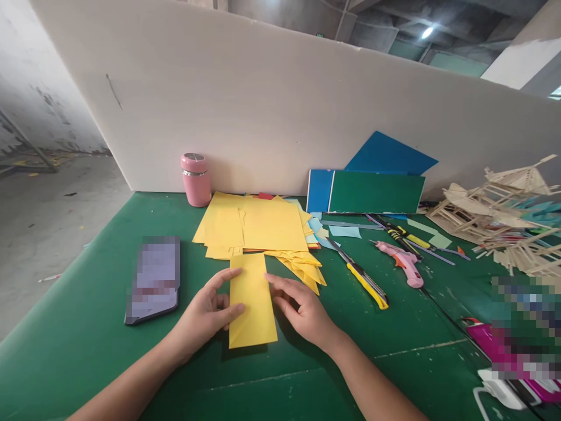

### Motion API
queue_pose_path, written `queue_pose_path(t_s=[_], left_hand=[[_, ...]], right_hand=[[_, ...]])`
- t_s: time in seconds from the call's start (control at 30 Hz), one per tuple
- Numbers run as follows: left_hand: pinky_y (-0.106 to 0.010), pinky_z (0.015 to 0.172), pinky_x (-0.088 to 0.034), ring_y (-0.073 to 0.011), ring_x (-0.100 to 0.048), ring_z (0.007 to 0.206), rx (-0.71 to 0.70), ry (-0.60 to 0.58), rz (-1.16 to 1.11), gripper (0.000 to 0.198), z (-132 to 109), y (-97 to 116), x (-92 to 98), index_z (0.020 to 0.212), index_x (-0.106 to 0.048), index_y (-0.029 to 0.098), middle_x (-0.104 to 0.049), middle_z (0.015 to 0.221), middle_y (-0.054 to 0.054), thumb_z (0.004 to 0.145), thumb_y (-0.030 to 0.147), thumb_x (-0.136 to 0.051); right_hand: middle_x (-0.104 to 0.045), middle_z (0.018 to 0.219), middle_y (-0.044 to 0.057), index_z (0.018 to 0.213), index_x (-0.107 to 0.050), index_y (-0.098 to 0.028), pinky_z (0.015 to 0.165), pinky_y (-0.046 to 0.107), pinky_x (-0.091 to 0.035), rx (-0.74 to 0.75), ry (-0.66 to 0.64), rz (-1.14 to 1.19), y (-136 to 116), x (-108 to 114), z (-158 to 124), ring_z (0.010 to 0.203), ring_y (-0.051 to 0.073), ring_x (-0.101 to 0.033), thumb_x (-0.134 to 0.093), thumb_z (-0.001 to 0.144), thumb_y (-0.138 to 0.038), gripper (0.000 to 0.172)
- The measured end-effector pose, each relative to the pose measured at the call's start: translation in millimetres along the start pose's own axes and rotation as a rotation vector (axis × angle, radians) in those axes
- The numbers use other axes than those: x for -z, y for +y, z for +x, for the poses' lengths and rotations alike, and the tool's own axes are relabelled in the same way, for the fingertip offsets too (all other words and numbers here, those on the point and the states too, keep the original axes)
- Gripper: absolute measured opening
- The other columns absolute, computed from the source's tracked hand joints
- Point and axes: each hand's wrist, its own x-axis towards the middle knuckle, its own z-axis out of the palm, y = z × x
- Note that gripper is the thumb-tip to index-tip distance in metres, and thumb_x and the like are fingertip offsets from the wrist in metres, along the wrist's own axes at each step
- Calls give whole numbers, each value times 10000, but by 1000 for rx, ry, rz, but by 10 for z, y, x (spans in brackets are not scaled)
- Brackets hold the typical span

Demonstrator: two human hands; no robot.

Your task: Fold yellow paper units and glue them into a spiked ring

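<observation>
Left hand: the left hand (205,313) is lying nearest, loosely open, its forefinger reaching to the far left corner of the yellow strip (252,304) and its thumb pressing on the left edge; it is gripping nothing.
Right hand: the right hand (302,307) is resting open and flat, fingertips touching the strip's right edge.
Yellow strip: it is lying flat on the green table (87,339) between both hands, long side running near to far.
Far of the strip: a yellow paper stack (258,225) is spreading out just behind it, touching its far end.
Left: a phone (154,279) is lying near the left hand, apart from it.
Right: a yellow utility knife (363,279) and a pink glue gun (403,263) are lying beyond the right hand.
Far left: a pink flask (196,179) is standing upright by the white partition (263,99).
</observation>
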Motion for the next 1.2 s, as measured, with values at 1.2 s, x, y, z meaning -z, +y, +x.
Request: queue_pose_path(t_s=[1.2], left_hand=[[-252,642,-537,-174,-649,742,-90,48,-300,566,-65,60,-150,1091,-501,254,-643,788,20,638,438,-785]], right_hand=[[-455,645,-36,635,-455,-205,560,239,-365,-314,-17,470,-153,-59,28,605,114,-422,-589,746,-270,186]])
